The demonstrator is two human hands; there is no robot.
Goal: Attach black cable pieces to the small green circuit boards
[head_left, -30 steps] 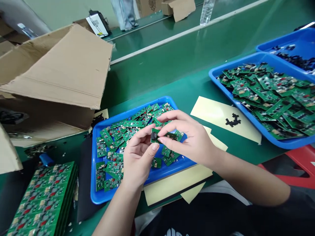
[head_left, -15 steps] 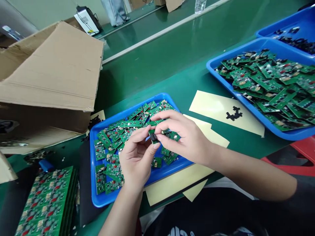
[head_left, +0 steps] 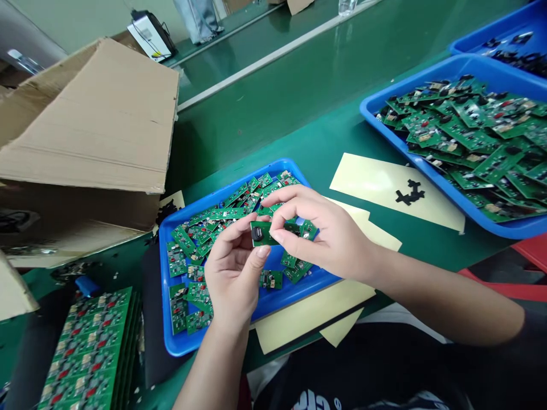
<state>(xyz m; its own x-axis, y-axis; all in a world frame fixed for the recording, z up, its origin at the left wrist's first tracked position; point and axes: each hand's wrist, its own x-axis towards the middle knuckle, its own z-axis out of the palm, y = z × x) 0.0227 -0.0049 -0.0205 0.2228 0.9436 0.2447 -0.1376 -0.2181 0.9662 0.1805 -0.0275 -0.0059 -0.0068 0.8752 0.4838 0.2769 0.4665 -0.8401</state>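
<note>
Between my two hands is a small green circuit board with a black oval part at its left end. My left hand has its fingertips and thumb at that left end. My right hand pinches the board farther right between thumb and fingers, covering part of it. Both hands are over a blue tray in which many loose green circuit boards lie at mixed angles.
A second blue tray, heaped with boards, stands to the right, another behind it. Yellow backing sheets lie between, one bearing black cut-outs. At left are a cardboard box and stacked board panels.
The board has turned in my fingers, so more of its green face and the black part now show. My right hand has shifted slightly along it. The view has moved a little.
</note>
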